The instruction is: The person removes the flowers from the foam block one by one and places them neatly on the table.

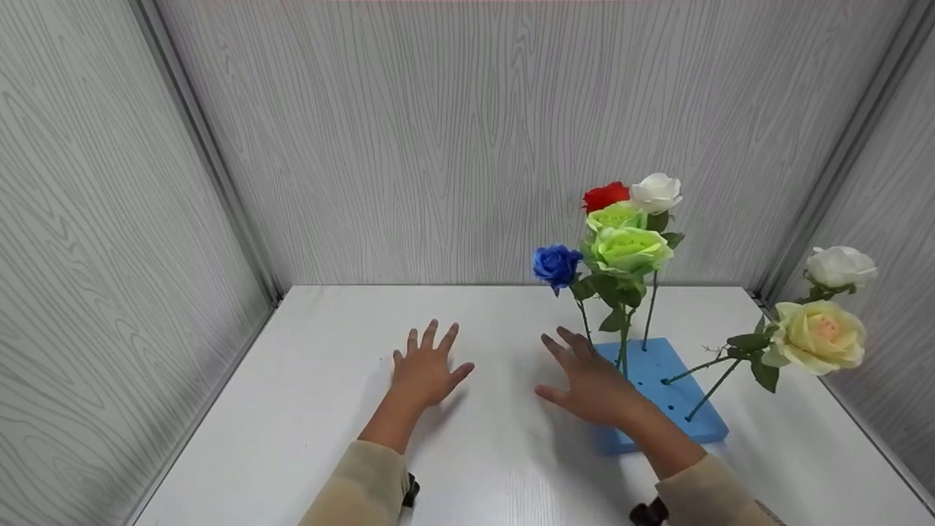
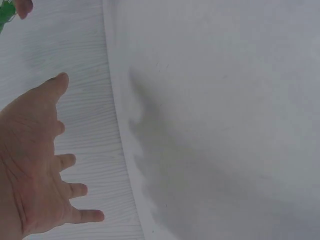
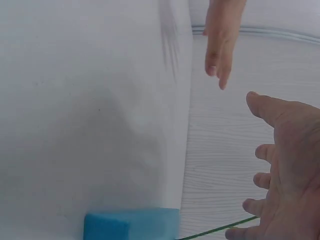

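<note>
Over the white table my left hand (image 1: 424,374) spreads its fingers and holds nothing; the left wrist view shows its bare palm (image 2: 32,160). My right hand (image 1: 595,387) is spread too, empty, in front of the left part of a blue block (image 1: 661,358) with holes. Artificial roses stand in that block: a blue rose (image 1: 556,266), a red rose (image 1: 605,196), a white rose (image 1: 656,193) and light green roses (image 1: 630,250). Leaning out to the right are a pale yellow rose (image 1: 822,336) and another white rose (image 1: 840,267). My right forearm hides part of the block.
Grey wood-grain panels (image 1: 453,146) enclose the white table (image 1: 292,409) at the back and both sides. The leaning roses reach out beyond the block toward the right panel (image 1: 895,329). Several small holes show in the block's top.
</note>
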### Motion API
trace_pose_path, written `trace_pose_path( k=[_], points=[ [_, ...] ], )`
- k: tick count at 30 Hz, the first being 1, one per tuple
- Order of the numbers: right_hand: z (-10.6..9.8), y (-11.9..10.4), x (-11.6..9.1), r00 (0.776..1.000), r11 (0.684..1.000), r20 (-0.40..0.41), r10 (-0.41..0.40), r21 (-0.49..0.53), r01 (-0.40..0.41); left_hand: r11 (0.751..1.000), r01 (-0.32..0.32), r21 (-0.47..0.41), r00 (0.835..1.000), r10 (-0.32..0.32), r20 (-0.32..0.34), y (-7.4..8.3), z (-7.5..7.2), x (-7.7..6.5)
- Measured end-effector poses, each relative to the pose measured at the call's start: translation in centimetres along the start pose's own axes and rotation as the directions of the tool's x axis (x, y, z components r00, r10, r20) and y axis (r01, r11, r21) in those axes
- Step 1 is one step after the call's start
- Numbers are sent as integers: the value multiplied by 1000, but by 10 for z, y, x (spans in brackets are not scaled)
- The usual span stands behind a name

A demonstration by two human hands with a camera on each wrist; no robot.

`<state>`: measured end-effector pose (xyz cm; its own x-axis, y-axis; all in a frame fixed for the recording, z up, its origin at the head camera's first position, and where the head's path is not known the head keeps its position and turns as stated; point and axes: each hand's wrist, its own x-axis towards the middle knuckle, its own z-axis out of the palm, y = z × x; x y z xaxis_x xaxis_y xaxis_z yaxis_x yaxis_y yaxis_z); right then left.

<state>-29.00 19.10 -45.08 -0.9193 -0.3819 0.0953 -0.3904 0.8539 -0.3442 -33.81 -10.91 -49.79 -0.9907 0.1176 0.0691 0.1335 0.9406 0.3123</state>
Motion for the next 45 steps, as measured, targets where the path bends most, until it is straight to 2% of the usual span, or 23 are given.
trace_pose_path(
  k=[4, 7, 9, 12, 16, 18, 21, 24, 27, 31, 35, 38, 41, 45],
  points=[
    [-18, 9, -21, 998, 996, -1, -62, 70, 62, 1000, 3, 5, 998, -3, -61, 3, 3, -1],
    [-33, 30, -38, 993, 981, 67, -98, 177, 85, 999, 4, -40, 996, -8, -93, 9, 5, -2],
    [-44, 51, -51, 983, 968, 147, -107, 242, 69, 996, -1, -85, 994, -8, -106, 14, 6, -2],
    [-59, 86, -69, 948, 946, 302, -103, 324, -1, 991, -11, -133, 994, -3, -106, 20, 7, -2],
    [-73, 118, -85, 876, 916, 479, -58, 375, -144, 989, -14, -150, 995, -1, -99, 24, 8, -3],
    [-77, 130, -90, 845, 907, 533, -30, 371, -202, 987, -17, -162, 995, 1, -102, 24, 9, -3],
    [-79, 145, -98, 813, 913, 582, 17, 323, -250, 978, -37, -207, 993, 13, -116, 27, 11, -3],
    [-78, 161, -105, 800, 918, 596, 73, 274, -288, 961, -65, -270, 992, 34, -118, 32, 15, -3],
    [-77, 177, -110, 807, 917, 579, 115, 250, -310, 934, -100, -343, 991, 64, -116, 41, 19, -1],
    [-77, 196, -113, 833, 916, 529, 160, 234, -325, 891, -139, -432, 989, 101, -110, 57, 26, 2],
    [-74, 207, -111, 870, 912, 444, 215, 227, -341, 845, -163, -510, 986, 127, -105, 76, 32, 3],
    [-69, 213, -110, 902, 902, 370, 221, 276, -334, 807, -183, -562, 983, 150, -106, 91, 37, 3],
    [-65, 219, -109, 924, 890, 314, 218, 324, -320, 773, -195, -604, 980, 170, -100, 105, 43, 3],
    [-59, 227, -107, 929, 881, 292, 229, 343, -325, 742, -167, -649, 985, 161, -69, 122, 51, 5]
  ],
)
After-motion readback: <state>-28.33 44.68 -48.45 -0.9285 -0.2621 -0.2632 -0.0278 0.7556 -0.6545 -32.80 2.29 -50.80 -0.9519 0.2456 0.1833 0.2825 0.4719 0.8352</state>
